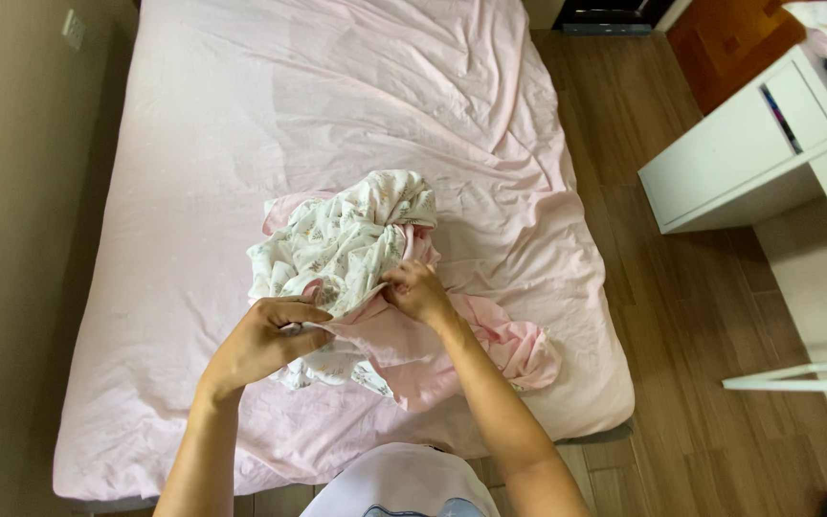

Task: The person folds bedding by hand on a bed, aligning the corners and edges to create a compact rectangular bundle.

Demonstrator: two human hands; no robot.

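Your left hand (265,337) is closed on a fold of the bundled cloth (351,254) — fingers curled over the edge where the white flowered fabric meets its pink lining. Your right hand (416,290) pinches the same edge a little farther along, fingertips drawn together on the pink side, just beside the left. Both hands grip; neither lies flat.

The cloth sits crumpled in a heap on the bed (241,124), near the foot end and close to your body. White printed side mostly up, pink side spilling out toward the right, where a loose pink fold (519,349) trails onto the sheet. The bed's pink sheet is wrinkled, creases running from the heap toward the far right corner.

Around it — a wooden floor (681,316) on the right, a white desk (748,153) with a drawer standing on it, well apart from the bed. A beige wall (11,239) runs along the left, with a socket plate (74,29) near the top.
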